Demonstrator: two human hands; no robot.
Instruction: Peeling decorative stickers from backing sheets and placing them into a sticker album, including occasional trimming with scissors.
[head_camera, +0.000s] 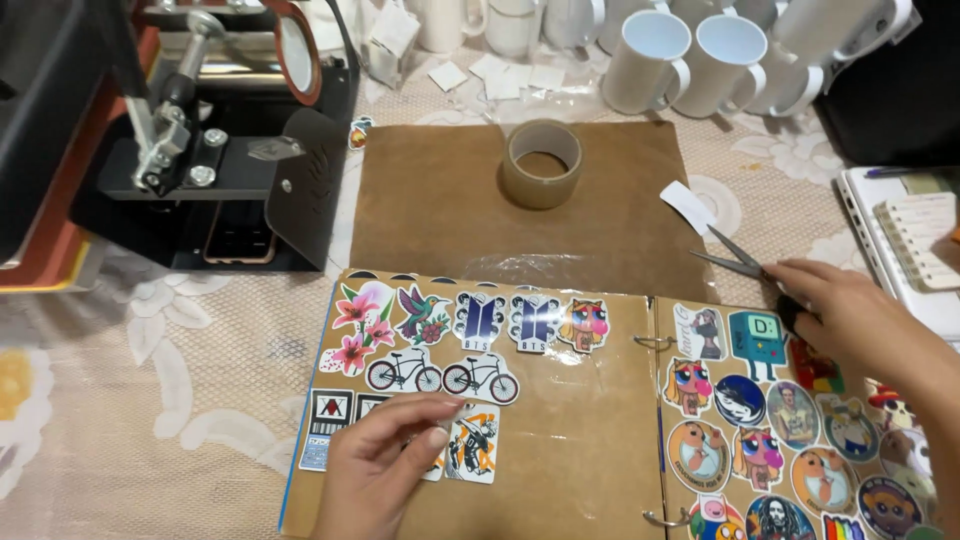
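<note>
An open brown ring binder (590, 430) full of colourful stickers lies in front of me. My left hand (385, 465) rests on its left page, fingertips pressing on a sticker (472, 447) in the bottom row. Above it sit flower, hummingbird and bicycle stickers (443, 374). My right hand (850, 315) holds a pair of scissors (735, 258) at the top of the right page, blades slightly apart and pointing left toward a small white slip (688, 206).
A roll of brown tape (541, 163) stands on a brown board (450, 200). White mugs (690, 60) line the back. A black and orange heat press (170, 130) fills the left. A spiral notebook (920, 240) lies at right.
</note>
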